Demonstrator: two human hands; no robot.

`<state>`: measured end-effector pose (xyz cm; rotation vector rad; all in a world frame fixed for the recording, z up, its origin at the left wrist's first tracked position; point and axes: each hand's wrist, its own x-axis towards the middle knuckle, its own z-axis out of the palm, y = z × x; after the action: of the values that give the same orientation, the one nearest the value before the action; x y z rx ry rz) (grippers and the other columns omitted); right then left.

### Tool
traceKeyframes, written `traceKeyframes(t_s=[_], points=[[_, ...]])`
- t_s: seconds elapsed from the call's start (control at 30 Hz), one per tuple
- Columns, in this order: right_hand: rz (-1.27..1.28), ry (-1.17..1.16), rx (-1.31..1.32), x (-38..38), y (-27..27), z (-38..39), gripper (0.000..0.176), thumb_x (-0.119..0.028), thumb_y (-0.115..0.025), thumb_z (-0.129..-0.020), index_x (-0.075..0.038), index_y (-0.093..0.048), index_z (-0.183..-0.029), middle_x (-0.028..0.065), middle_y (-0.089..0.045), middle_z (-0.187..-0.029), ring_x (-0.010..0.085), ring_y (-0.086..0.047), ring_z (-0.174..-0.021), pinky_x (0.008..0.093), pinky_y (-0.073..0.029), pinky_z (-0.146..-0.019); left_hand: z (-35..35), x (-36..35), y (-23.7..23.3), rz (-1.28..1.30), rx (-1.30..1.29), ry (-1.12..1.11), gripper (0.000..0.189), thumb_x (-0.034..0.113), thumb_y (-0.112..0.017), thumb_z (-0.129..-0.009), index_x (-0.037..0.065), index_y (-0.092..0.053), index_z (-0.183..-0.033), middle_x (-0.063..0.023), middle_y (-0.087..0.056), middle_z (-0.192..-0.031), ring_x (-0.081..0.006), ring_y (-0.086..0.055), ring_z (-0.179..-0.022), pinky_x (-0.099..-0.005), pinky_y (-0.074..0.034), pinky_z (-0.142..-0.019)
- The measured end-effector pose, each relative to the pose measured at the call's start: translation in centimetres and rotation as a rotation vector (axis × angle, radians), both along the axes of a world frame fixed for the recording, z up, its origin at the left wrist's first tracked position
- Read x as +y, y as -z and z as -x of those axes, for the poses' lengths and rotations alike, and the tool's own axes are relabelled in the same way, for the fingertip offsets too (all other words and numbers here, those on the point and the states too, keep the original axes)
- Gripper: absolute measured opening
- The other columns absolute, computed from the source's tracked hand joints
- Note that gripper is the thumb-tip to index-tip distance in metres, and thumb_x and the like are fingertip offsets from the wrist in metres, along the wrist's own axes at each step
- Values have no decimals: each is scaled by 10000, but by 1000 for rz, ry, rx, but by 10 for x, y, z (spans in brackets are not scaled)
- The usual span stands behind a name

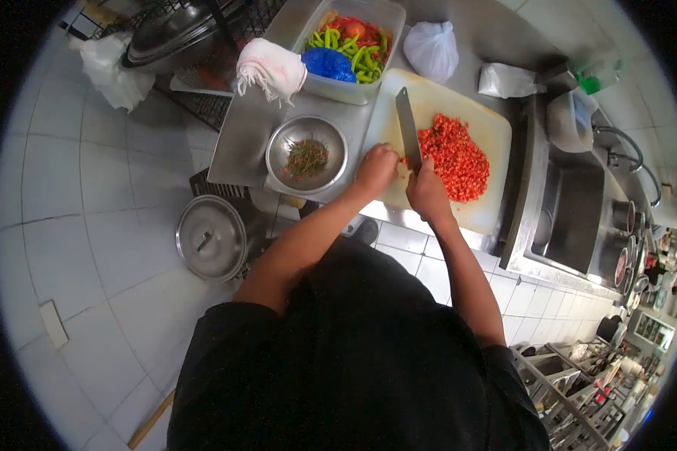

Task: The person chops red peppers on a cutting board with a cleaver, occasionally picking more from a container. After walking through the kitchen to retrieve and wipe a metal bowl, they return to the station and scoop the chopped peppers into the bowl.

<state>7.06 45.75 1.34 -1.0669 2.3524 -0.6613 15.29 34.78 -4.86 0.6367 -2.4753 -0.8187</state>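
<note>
My right hand [429,192] is wrapped round the handle of a knife [407,120], whose wide blade points away from me over the white cutting board [388,98]. A heap of chopped red peppers [459,161] lies to the right of the blade. Just left of the knife, my left hand [376,171] rests at the board's edge with its fingers curled. Small red bits show by its fingertips, but what they hold is hidden. A steel bowl [276,154] with green stems and some red bits stands left of that hand.
Behind the bowl is a plastic tub [362,92] of green and red peppers with a blue bag [328,65]. A folded cloth [269,68] lies beside it. A white plastic bag [432,51] sits behind the board. The sink [575,207] is at right; a pot lid [211,237] is lower left.
</note>
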Motion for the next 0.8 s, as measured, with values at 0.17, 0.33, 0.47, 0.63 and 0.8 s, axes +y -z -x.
traceKeyframes(t_s=[0.17, 0.33, 0.47, 0.63, 0.8], points=[[-50, 55, 75, -3, 19, -13, 239, -88, -479, -837, 43, -366, -1002, 346, -589, -759, 491, -602, -740, 558, -471, -687, 5, -5, 0, 14, 59, -32, 37, -7, -584, -663, -1, -609, -638, -170, -547, -730, -358, -564, -772, -457, -461, -711], [-8, -10, 25, 1, 4, -6, 246, -94, -475, -839, 42, -358, -1008, 348, -587, -751, 495, -600, -727, 564, -471, -668, -1, 0, 6, -22, 19, -3, 40, -8, -585, -654, -2, -624, -661, -171, -546, -730, -360, -560, -769, -456, -458, -705], [-16, 57, 30, 0, 20, -14, 233, -106, -469, -849, 38, -354, -993, 350, -580, -754, 499, -596, -742, 564, -468, -671, 1, 0, 6, -2, 27, 23, 41, -7, -594, -633, -2, -620, -665, -169, -546, -739, -359, -558, -774, -459, -453, -713], [-41, 42, 30, -3, 3, -7, 250, -114, -458, -854, 42, -359, -1023, 350, -582, -777, 501, -591, -767, 558, -462, -710, 3, -7, 3, -12, -9, 34, 50, -10, -597, -623, 11, -622, -661, -166, -552, -746, -358, -557, -777, -460, -450, -720], [-21, 1, 34, 2, 9, 1, 269, -145, -483, -874, 45, -369, -1025, 349, -589, -816, 491, -593, -780, 535, -470, -704, 1, -9, 1, -32, -20, 46, 43, 17, -616, -657, 12, -638, -693, -159, -563, -761, -346, -572, -782, -450, -455, -701]])
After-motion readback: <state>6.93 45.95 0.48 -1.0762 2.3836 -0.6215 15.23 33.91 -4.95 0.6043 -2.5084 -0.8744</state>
